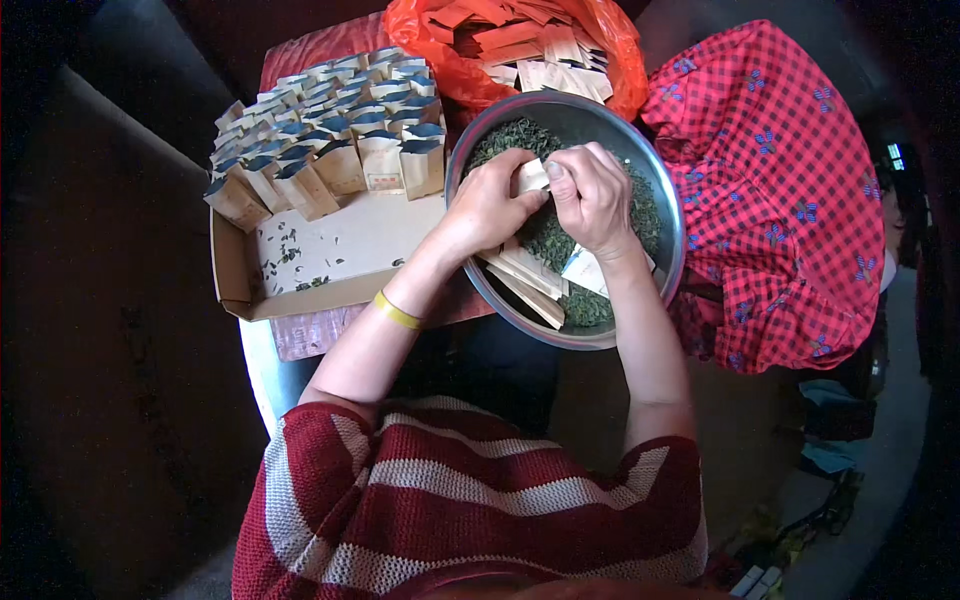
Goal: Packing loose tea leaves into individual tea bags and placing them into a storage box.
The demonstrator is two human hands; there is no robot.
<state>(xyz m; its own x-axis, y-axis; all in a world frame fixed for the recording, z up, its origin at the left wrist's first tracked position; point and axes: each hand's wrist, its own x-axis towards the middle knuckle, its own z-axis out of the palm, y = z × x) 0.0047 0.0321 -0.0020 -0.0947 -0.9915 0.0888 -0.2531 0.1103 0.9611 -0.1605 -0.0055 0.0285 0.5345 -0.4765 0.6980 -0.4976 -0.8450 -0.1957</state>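
My left hand [491, 199] holds a small kraft paper pouch [533, 175] between thumb and fingers. The fingers of my right hand [589, 191] pinch the pouch's right side. Both hands are over a metal basin [675, 225] of dark green dried leaves [551, 244], apparently tea. A stack of flat paper pouches [529, 274] lies inside the basin, against its lower left wall. Partly hidden beneath my right wrist is a white piece [586, 271] with a blue edge; what it is I cannot tell.
Left of the basin, a shallow cardboard box [352, 289] holds many upright open-topped pouches [382, 161] and scattered leaf bits [285, 251]. Behind the basin, a red plastic bag [626, 60] contains flat packets [517, 37]. Red checked cloth [772, 187] drapes at the right.
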